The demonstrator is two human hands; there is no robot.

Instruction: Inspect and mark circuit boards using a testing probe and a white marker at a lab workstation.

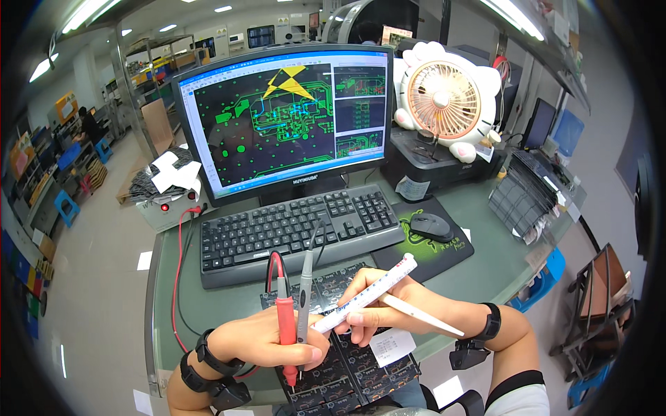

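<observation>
My left hand (260, 334) is closed around a red test probe (286, 320) and a grey test probe (305, 288), both pointing down at the dark circuit boards (320, 378). In my right hand (409, 305) is a white marker pen (374, 292), slanting up to the right. Its lower end meets the fingers of my left hand; whether they grip it is hard to see. A pale tapered stick (424, 316) also juts from my right hand, toward the wrist. A white paper slip (393, 347) lies on the boards.
A black keyboard (298, 232) lies beyond my hands, before a monitor (288, 121) showing a board layout. To the right are a mouse (431, 227) on its mat (444, 253), a white fan (444, 97) and stacked dark boards (524, 197). A red lead (182, 277) runs along the left.
</observation>
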